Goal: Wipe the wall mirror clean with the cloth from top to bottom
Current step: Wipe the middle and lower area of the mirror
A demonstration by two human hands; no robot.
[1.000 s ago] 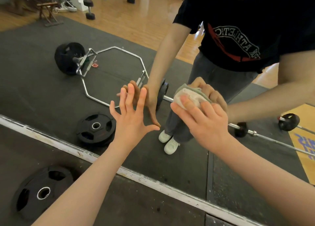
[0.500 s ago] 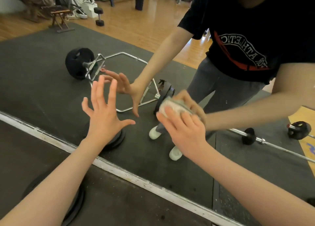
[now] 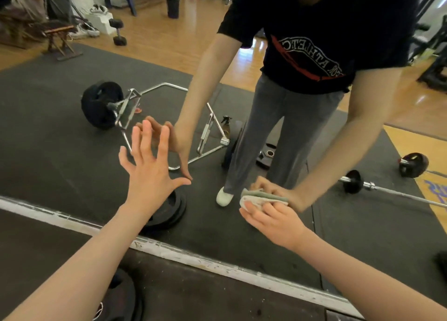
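Low on the wall mirror (image 3: 72, 136), just above its bottom frame (image 3: 217, 270), one right hand (image 3: 273, 220) presses one folded cloth (image 3: 256, 198) flat under curled fingers, one left hand (image 3: 151, 173) splayed wide against the glass, holding nothing.

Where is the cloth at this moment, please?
In the head view, the cloth is right of centre, held by the right hand against the lower mirror, just above the mirror's bottom frame.
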